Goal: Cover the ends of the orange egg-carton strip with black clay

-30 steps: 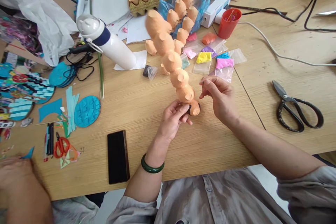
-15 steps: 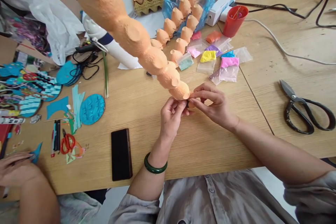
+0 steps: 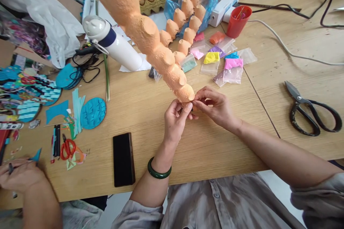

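A long strip of orange egg-carton cups [image 3: 154, 46] rises from my hands toward the upper left, tilted in the air. My left hand [image 3: 176, 118] grips its near end between thumb and fingers. At the same end my right hand [image 3: 213, 105] has thumb and forefinger pinched together against the last cup. A small dark bit shows between the two hands, mostly covered by fingers, so I cannot make out what it is. Behind the strip lies another orange egg-carton piece [image 3: 183, 14], with two rows of cups.
Small bags of coloured clay [image 3: 212, 58] lie beyond my hands, near a red cup [image 3: 239, 21]. Large black-handled scissors [image 3: 309, 109] are at right. A phone [image 3: 124, 159], red scissors [image 3: 67, 147] and a white bottle [image 3: 115, 44] stand or lie leftward. Another person's hand [image 3: 23, 175] works at far left.
The egg-carton strip's far end has swung right and up, uncovering more of the white bottle. My hands keep their hold at the near end. The other person's hand has shifted slightly.
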Available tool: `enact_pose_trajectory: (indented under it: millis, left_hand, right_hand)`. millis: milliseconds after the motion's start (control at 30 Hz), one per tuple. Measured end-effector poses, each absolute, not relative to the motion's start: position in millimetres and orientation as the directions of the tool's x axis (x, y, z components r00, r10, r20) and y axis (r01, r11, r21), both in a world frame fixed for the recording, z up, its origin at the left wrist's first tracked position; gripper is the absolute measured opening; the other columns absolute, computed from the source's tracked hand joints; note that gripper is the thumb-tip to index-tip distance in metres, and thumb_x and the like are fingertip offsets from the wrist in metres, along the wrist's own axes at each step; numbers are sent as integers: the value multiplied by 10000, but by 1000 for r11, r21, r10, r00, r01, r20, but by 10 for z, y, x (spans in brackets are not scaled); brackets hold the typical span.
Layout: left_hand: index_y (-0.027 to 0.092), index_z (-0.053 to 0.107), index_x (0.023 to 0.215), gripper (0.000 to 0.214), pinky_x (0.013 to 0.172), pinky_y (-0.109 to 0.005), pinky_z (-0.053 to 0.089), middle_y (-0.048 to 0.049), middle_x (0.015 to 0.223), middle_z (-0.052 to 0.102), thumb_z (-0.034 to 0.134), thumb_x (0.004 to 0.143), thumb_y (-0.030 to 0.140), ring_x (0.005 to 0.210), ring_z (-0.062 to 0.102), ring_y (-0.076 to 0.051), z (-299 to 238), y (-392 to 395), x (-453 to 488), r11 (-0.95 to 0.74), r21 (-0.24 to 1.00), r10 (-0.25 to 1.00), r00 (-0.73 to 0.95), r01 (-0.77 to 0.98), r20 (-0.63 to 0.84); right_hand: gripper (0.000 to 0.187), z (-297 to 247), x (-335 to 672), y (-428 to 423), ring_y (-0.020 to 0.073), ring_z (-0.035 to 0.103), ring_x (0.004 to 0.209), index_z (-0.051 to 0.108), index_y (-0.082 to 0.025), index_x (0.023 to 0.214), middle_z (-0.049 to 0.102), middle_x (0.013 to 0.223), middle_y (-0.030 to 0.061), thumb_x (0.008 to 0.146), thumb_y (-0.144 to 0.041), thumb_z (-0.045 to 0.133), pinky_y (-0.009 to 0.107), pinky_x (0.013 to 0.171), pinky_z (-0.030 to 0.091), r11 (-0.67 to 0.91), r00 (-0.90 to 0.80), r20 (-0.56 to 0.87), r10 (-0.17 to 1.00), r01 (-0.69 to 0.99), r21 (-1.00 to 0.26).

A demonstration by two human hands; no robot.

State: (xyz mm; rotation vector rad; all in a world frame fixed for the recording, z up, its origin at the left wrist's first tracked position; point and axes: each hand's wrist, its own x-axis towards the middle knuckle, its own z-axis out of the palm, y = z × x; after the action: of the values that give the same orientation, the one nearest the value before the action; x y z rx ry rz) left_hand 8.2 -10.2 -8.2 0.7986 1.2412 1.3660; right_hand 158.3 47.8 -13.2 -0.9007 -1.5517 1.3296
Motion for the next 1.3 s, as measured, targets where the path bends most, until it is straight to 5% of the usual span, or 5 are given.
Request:
enact_pose_trajectory:
  millis: [500, 667, 933, 1300]
  left_hand:
    - [162, 710, 959, 386, 537, -218, 609, -4, 825, 712, 892, 774, 449, 525, 503, -36, -76, -101, 116, 122, 952, 949, -248, -282, -195]
    - [167, 704, 951, 368, 503, -199, 585, 15, 777, 685, 880, 783, 443, 517, 482, -38, -40, -100, 126, 108, 945, 954, -236, -308, -186]
    - [166, 730, 941, 290, 503, -234, 604, 8, 767, 684, 814, 792, 400, 531, 506, -62, 13, -97, 96, 103, 906, 966, -177, -411, -190]
    - [151, 721, 865, 412, 469, -185, 536, 31, 676, 653, 959, 661, 419, 510, 486, -41, 37, -73, 79, 197, 851, 942, -146, -487, -302]
  right_hand:
    - [334, -52, 1595, 527, 140, 600, 748, 728, -180, 971, 692, 925, 51, 874, -499, 756, 237, 573, 536, -81, -220, -50, 974, -132, -988]
    - [350, -41, 1612, 558, 111, 554, 638, 721, -156, 862, 665, 751, 24, 887, -505, 707, 223, 541, 464, -255, -401, -203, 893, -78, -964]
    - [481, 24, 1640, 551, 63, 349, 489, 675, -152, 754, 465, 538, -60, 791, -609, 822, 211, 418, 267, -356, -528, -212, 822, -187, -916]
    - [511, 75, 1666, 555, 66, 428, 432, 681, -157, 711, 505, 475, -61, 747, -629, 871, 205, 418, 372, -388, -557, -208, 804, -227, -893]
